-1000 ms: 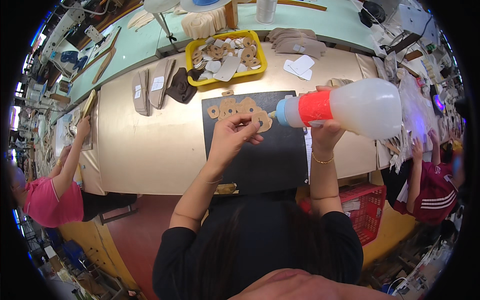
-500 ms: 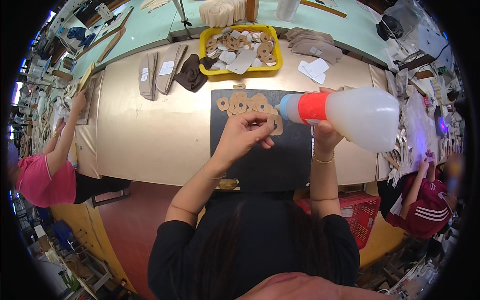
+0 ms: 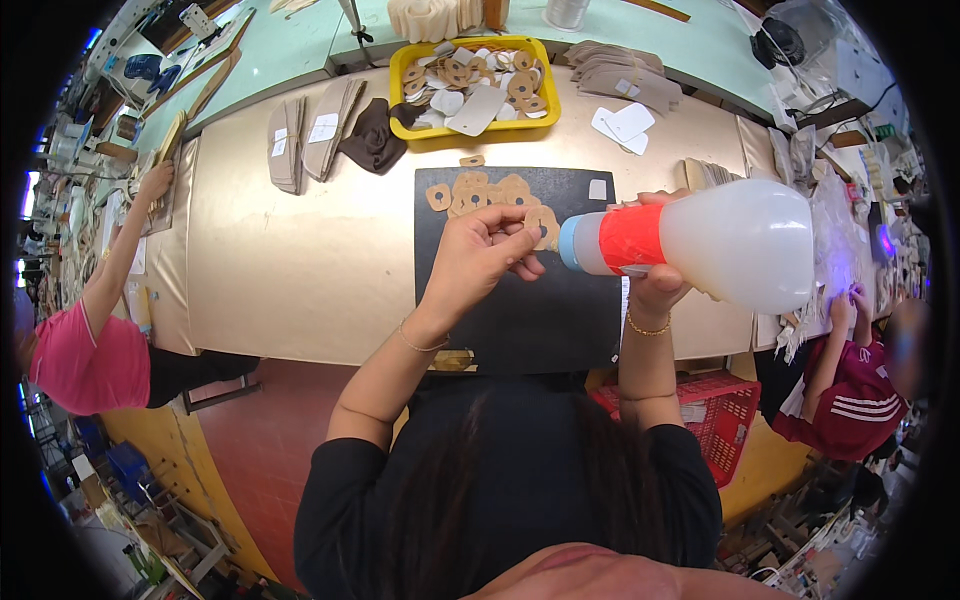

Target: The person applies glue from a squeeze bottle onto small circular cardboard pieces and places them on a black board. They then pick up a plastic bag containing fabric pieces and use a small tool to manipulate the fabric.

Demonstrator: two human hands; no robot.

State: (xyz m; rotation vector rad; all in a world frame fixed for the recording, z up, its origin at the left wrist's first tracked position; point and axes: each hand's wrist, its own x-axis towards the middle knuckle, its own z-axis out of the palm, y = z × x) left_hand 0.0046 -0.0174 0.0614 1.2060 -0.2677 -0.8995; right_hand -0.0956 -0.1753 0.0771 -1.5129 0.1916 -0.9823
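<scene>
My right hand (image 3: 652,282) grips a large white squeeze bottle (image 3: 720,243) with a red band and a blue nozzle, held on its side and pointing left. My left hand (image 3: 482,252) pinches a small tan cut piece (image 3: 543,222) right at the nozzle tip, above a black mat (image 3: 520,310). Several tan cut pieces (image 3: 478,190) with holes lie in a row at the mat's far edge.
A yellow tray (image 3: 545,100) of tan and white pieces stands beyond the mat. Stacked sole-shaped pieces (image 3: 305,140) and a dark cloth (image 3: 372,140) lie far left. A red basket (image 3: 710,410) sits under the table at right. Other people work at left (image 3: 85,350) and right (image 3: 850,400).
My left hand has stayed at the nozzle with the tan piece, and the bottle has kept its aim. The view has shifted slightly, so everything sits lower in the picture.
</scene>
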